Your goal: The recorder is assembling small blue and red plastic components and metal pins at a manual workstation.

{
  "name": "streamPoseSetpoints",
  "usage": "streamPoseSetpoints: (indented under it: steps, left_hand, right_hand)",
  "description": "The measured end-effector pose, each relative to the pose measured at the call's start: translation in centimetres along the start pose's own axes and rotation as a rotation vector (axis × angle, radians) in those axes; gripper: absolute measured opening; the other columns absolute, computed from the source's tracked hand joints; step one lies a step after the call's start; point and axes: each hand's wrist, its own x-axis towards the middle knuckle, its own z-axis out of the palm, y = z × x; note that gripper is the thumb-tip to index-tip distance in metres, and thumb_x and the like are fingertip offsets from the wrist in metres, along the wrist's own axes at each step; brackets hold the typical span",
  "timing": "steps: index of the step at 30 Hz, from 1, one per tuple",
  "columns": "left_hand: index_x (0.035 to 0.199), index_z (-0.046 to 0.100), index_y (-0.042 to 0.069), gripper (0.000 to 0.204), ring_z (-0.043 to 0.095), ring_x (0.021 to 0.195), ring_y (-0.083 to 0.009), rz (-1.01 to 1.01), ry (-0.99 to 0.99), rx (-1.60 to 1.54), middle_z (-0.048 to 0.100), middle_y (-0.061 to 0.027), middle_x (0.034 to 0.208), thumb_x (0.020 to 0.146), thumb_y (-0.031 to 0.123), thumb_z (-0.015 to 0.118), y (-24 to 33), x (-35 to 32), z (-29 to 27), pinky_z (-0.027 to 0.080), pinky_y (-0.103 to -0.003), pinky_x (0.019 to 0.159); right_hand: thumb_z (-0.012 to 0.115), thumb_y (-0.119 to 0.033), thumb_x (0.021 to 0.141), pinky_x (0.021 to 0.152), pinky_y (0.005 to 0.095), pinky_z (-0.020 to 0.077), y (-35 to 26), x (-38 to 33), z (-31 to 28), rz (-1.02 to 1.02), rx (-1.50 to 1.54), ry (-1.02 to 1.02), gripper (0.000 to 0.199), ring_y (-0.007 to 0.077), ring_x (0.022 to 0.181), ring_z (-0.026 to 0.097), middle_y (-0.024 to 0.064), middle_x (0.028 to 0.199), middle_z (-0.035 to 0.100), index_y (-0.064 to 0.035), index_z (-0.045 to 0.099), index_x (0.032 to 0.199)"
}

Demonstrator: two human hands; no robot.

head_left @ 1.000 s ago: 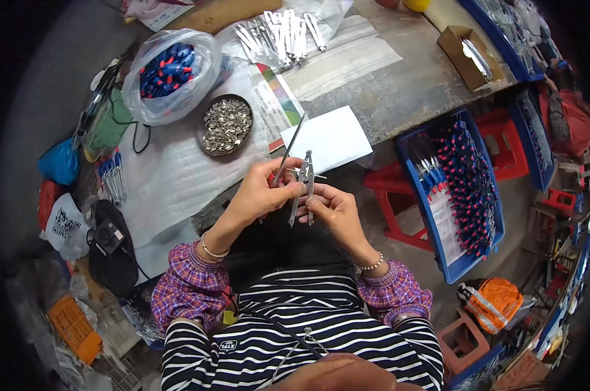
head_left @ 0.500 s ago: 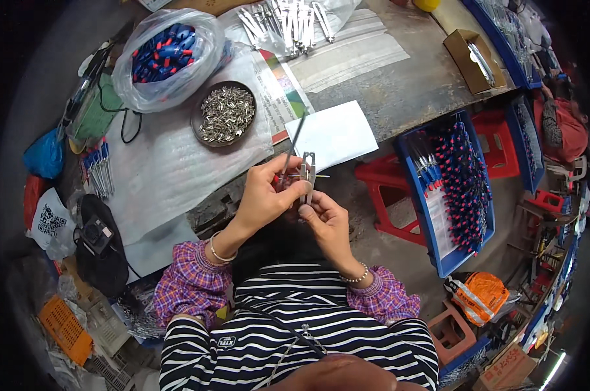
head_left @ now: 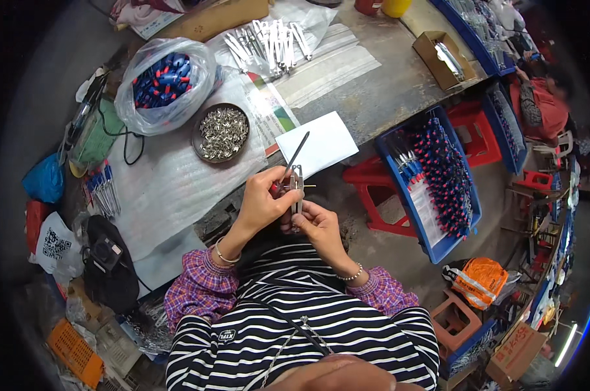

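Note:
My left hand is closed around a thin dark bar that slants up past the fingers. A bit of red shows in that palm. My right hand grips the lower end of a silver two-pronged metal piece, held upright. Left thumb and fingertips press on the same piece from the side. A thin yellowish pin sticks out to its right. Both hands are just off the table's near edge, below a white sheet. The fingers partly hide how the piece and bar meet.
On the table are a round bowl of small metal parts, a clear bag of blue-and-red handles and several silver metal pieces. Right of me, a blue tray of blue-and-red-handled tools overlaps a red stool.
The view has shifted, so the table and tray sit differently in it. Both hands keep their hold on the metal piece. The dark bar leans further to the right.

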Motion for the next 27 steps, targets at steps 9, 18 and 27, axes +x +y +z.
streamPoseSetpoints:
  steps: [9,18,27]
  left_hand:
    - [0.076,0.058,-0.001,0.020,0.041,0.051,-0.0062,-0.069,-0.011,-0.072,0.049,-0.0017,0.058,0.069,0.013,0.070,-0.2,1.2,-1.2,0.033,-0.023,0.046]
    - [0.078,0.056,0.003,0.019,0.037,0.041,-0.0008,-0.239,-0.096,-0.218,0.045,0.0060,0.051,0.089,0.018,0.059,1.1,2.1,-2.0,0.024,-0.018,0.038]
    - [0.077,0.059,0.003,0.021,0.041,0.045,-0.0012,-0.401,-0.225,-0.234,0.049,0.0054,0.055,0.086,0.021,0.065,0.9,3.3,-2.7,0.029,-0.018,0.042]
  right_hand:
    - [0.053,-0.003,0.087,0.067,0.0227,0.0507,0.0,1.8,0.5,-0.044,0.016,0.014,0.026,0.0107,0.073,0.062,0.0078,0.086,0.064,0.0055,0.057,0.111]
    - [0.052,-0.004,0.085,0.060,0.0213,0.0496,-1.5,2.4,0.9,-0.054,0.038,0.038,0.016,0.0097,0.066,0.063,0.0075,0.077,0.067,0.0049,0.061,0.095]
    - [0.052,-0.003,0.088,0.067,0.0222,0.0514,-1.9,2.7,-0.3,-0.032,-0.065,-0.018,0.023,0.0109,0.071,0.062,0.0081,0.083,0.065,0.0059,0.058,0.108]
